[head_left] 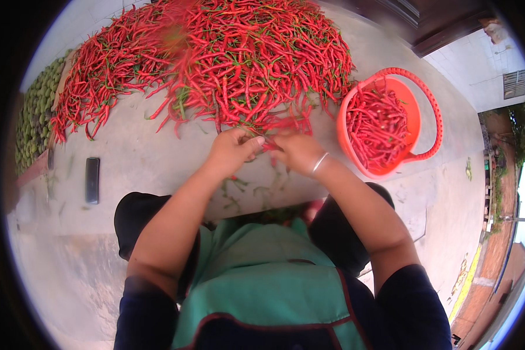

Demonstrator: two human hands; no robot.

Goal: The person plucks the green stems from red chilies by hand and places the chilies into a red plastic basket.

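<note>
My left hand (232, 150) is closed, thumb and fingers pinched together at the near edge of a big heap of red chili peppers (262, 64). Facing it, my right hand (300, 153), with a silver bangle at the wrist, is closed on red chili peppers (269, 146) that show between the two hands. Green stems stick up by the fingertips. Exactly what the left fingers pinch is partly hidden. Just beyond the hands, more peppers look blurred. To the right stands an orange-red plastic basket (415, 111) with a braided handle, holding red chilies without visible green stems.
A dark phone (92, 180) lies on the concrete floor (140, 157) at left. Loose green stems (234, 195) are scattered before my knees. Many green round fruits (38, 114) lie along the far left. A white wall (469, 70) stands at the far right.
</note>
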